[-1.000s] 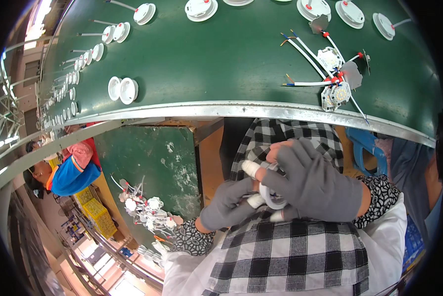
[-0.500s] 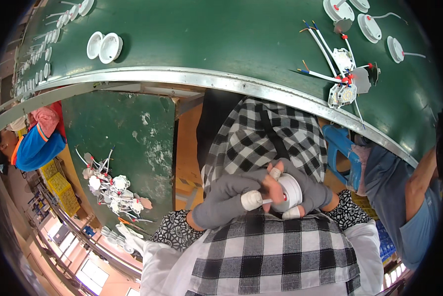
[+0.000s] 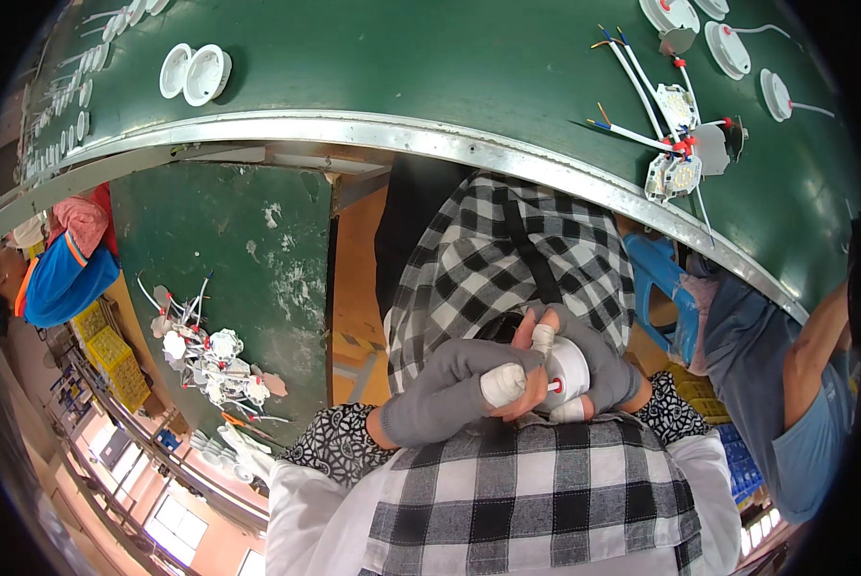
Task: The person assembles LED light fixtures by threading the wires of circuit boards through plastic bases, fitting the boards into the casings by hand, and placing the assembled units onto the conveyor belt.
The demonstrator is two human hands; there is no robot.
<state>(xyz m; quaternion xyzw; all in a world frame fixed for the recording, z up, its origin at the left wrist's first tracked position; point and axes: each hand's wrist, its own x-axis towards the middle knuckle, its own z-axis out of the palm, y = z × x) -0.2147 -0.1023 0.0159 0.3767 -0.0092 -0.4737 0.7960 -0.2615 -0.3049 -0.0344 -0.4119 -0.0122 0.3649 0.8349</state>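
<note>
Head view: right fingers curled around round white housing, left fingers pinched on its cable

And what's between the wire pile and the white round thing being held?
In the head view, between the wire pile and the white round thing lie green board, floor, plaid apron and the gloved left hand.
</note>
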